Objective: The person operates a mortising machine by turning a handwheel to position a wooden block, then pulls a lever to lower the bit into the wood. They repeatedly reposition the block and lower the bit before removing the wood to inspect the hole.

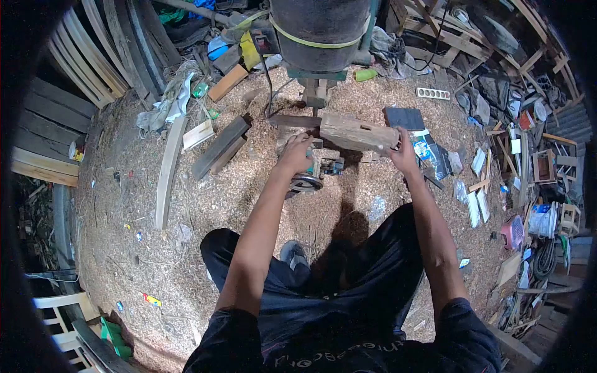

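A thick wooden block (357, 132) with a small slot in its top lies crosswise under the spindle (316, 98) of an upright machine, probably a drill or mortiser. My right hand (404, 153) grips the block's right end, thumb and fingers around it. To the left of the block, my left hand (296, 154) rests on the machine's bed with its fingers stretched forward; what lies beneath the palm is hidden. A round handwheel (306, 183) sits just below that hand. Above the spindle hangs a big dark cylindrical housing (320, 28) with a yellow band.
Wood shavings cover the floor (205, 261). Dark timbers (221, 147) and a long pale board (170, 177) lie to the left. A white power strip (433, 94), black box (403, 117) and pink basket (513, 232) are on the right. A cable (268, 87) hangs beside the machine.
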Action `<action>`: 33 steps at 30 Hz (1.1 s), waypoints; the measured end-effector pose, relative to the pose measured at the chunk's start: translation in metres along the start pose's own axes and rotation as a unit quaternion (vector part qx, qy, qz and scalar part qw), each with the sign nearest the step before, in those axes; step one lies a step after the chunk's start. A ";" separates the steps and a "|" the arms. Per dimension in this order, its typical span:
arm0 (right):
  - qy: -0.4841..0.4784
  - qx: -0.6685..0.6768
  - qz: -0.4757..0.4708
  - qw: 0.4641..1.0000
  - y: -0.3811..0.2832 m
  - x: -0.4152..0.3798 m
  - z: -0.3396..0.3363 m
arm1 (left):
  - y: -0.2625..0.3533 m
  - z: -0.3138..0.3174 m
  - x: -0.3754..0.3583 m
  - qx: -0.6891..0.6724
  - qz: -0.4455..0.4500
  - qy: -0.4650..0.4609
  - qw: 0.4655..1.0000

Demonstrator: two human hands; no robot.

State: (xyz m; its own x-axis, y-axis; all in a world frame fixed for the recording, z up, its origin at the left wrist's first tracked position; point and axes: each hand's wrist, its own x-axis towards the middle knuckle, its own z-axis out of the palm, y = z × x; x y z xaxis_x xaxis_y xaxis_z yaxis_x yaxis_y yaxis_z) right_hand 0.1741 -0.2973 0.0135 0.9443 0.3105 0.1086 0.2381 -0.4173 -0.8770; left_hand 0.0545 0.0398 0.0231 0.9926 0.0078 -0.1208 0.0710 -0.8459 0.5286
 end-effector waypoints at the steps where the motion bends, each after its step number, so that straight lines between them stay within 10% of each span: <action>1: -0.001 0.006 -0.002 1.000 -0.009 0.002 0.000 | -0.008 0.004 0.002 -0.030 0.011 0.021 0.999; 11: -0.034 0.040 -0.037 0.998 0.039 -0.001 -0.003 | -0.047 0.036 -0.027 -0.284 -0.156 0.153 0.933; 18: -0.014 0.040 -0.066 0.997 0.010 -0.015 -0.021 | 0.012 0.057 -0.086 -0.164 -0.078 0.296 0.938; 21: -0.017 0.042 -0.048 0.998 0.005 -0.025 -0.030 | -0.009 0.073 -0.079 -0.255 -0.183 0.285 0.906; 26: -0.011 0.072 -0.009 0.997 0.000 -0.037 -0.034 | -0.067 0.133 -0.065 -0.692 -0.292 0.261 0.607; 33: 0.029 0.036 -0.034 0.998 0.000 -0.036 -0.023 | 0.005 0.079 -0.088 -0.164 -0.168 0.394 0.889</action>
State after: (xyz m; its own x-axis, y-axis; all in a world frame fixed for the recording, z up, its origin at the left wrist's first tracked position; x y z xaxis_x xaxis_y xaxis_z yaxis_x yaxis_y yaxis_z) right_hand 0.1454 -0.3276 0.0203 0.9388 0.2846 0.1940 0.2866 -0.3332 -0.8983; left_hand -0.0407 -0.0076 -0.0302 0.6621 0.7102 0.2392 0.2721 -0.5252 0.8063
